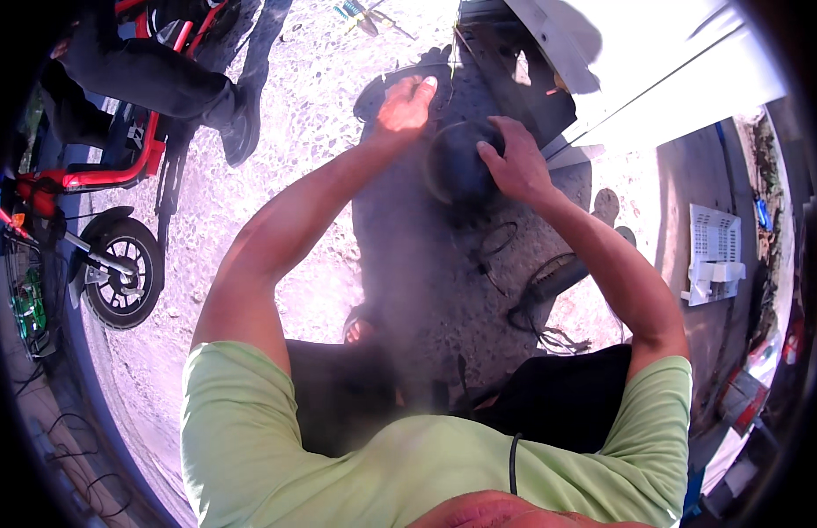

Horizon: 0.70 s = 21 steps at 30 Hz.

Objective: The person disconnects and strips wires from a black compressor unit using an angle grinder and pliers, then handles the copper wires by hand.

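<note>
A black, rounded, dome-like object (461, 163) stands on the ground in front of me, in the shade. My right hand (518, 163) is on its right side, thumb and fingers closed over the edge. Up and left of the dome, my left hand (406, 104) is in bright sun with its fingers curled. Whatever those fingers hold, if anything, is hidden by the hand and the glare. A thin line hangs by the opening of the white appliance (681, 79), whose dark recess (514, 75) lies just beyond both hands.
Black cables (549, 304) lie by my right knee. Pliers-like tools (364, 16) lie at the far side. A white perforated plastic tray (714, 255) is on the right. Left, a red two-wheeler (122, 273) stands beside another person's leg and black shoe (241, 128).
</note>
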Tool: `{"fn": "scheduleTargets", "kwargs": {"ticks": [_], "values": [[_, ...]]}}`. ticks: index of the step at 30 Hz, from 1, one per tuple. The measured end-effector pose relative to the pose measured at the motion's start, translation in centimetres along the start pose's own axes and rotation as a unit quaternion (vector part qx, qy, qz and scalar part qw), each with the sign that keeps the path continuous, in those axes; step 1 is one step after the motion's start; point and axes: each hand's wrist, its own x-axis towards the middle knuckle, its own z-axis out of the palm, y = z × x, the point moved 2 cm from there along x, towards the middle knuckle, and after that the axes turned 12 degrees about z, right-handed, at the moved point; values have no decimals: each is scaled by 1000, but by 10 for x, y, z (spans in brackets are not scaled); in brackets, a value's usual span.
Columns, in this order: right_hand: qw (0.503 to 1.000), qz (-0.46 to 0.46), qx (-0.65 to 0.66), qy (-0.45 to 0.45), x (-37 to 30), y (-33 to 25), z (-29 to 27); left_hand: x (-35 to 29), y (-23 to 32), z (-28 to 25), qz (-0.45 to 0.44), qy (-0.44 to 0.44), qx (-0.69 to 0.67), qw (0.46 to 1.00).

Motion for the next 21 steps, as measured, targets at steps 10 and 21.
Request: {"fn": "scheduleTargets", "kwargs": {"ticks": [10,21], "values": [[999,33,24,24,5,-4,31,-52,-41,42,205,-130,17,970],[999,24,3,37,8,-10,20,-35,-42,31,293,-179,30,939]]}}
